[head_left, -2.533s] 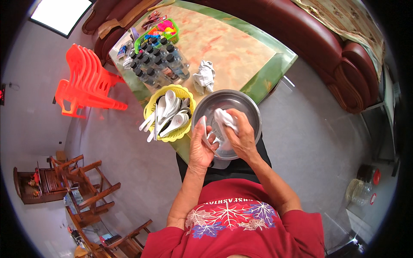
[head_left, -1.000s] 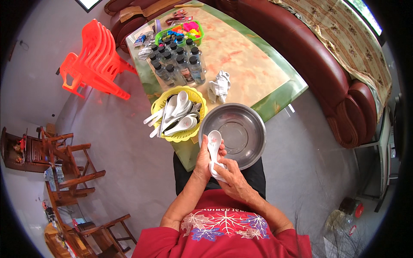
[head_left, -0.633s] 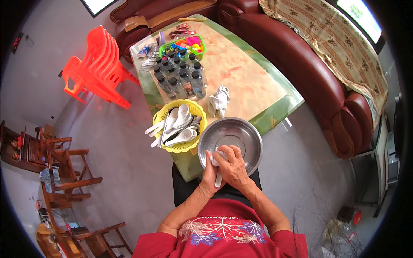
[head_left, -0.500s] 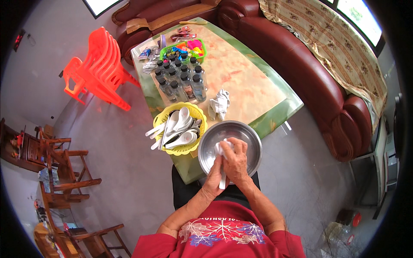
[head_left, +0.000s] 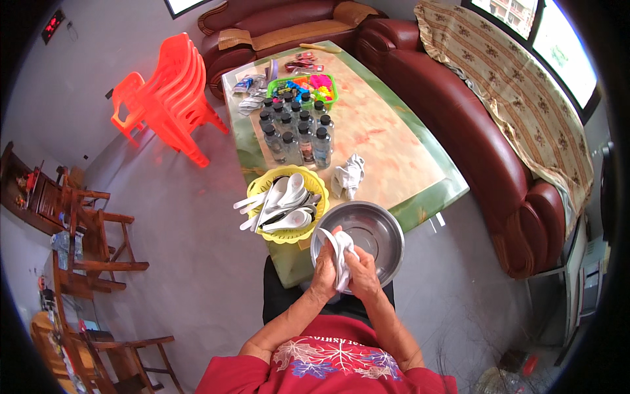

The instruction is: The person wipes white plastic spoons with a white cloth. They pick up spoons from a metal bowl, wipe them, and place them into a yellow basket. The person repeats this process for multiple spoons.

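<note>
Both of my hands are closed, close together over the near side of a steel basin (head_left: 387, 244). In my left hand (head_left: 323, 274) is a white spoon (head_left: 324, 235), partly covered by a white cloth (head_left: 342, 253). My right hand (head_left: 363, 274) grips that cloth and presses it against the spoon. Just left of the basin, a yellow scalloped basket (head_left: 283, 246) holds several white spoons (head_left: 292, 220) with their handles pointing left, and some darker utensils among them. Another crumpled white cloth (head_left: 350, 176) lies on the table behind the basin.
Several black-capped clear bottles (head_left: 305, 141) stand on the marbled table (head_left: 384, 121). Behind them are a green basket (head_left: 335, 88) of colourful items and small packets (head_left: 252, 102). Stacked orange chairs (head_left: 177, 98) are at left; a dark red sofa (head_left: 453, 125) runs along the right.
My hands have parted slightly, and the spoon has turned from handle toward me to its bowl end showing up at the left. The cloth is spread more over it. The view has shifted a little.
</note>
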A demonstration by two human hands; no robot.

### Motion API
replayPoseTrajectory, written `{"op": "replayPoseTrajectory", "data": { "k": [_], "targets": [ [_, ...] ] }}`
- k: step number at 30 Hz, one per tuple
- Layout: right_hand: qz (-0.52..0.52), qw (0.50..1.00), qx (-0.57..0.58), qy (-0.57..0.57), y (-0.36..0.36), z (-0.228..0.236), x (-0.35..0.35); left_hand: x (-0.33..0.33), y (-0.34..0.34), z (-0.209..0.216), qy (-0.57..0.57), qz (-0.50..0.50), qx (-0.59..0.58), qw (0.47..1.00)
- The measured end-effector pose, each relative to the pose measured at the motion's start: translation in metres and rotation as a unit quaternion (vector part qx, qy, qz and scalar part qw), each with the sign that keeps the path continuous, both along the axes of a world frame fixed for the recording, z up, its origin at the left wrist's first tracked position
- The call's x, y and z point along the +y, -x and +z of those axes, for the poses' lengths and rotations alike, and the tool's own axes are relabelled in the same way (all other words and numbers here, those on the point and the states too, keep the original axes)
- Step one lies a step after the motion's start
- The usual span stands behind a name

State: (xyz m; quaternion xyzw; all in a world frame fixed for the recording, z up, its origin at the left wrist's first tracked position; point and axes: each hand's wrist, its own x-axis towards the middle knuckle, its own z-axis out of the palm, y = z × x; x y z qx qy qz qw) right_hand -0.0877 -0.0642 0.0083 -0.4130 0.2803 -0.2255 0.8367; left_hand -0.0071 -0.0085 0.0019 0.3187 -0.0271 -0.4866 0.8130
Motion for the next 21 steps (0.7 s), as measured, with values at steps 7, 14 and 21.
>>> {"op": "replayPoseTrajectory", "data": {
  "k": [7, 14, 21],
  "targets": [
    [0.148, 0.939, 0.126, 0.283, 0.028, 0.028, 0.025, 0.011, -0.029, 0.004, -0.123, -0.008, -0.048, 0.991],
    [0.041, 0.911, 0.097, 0.400, 0.020, 0.075, -0.018, 0.013, -0.019, 0.007, -0.002, -0.115, 0.038, 0.993],
    [-0.078, 0.844, 0.129, 0.516, -0.019, 0.042, 0.007, 0.006, -0.010, 0.014, 0.036, -0.097, 0.104, 0.989]
  ]
}}
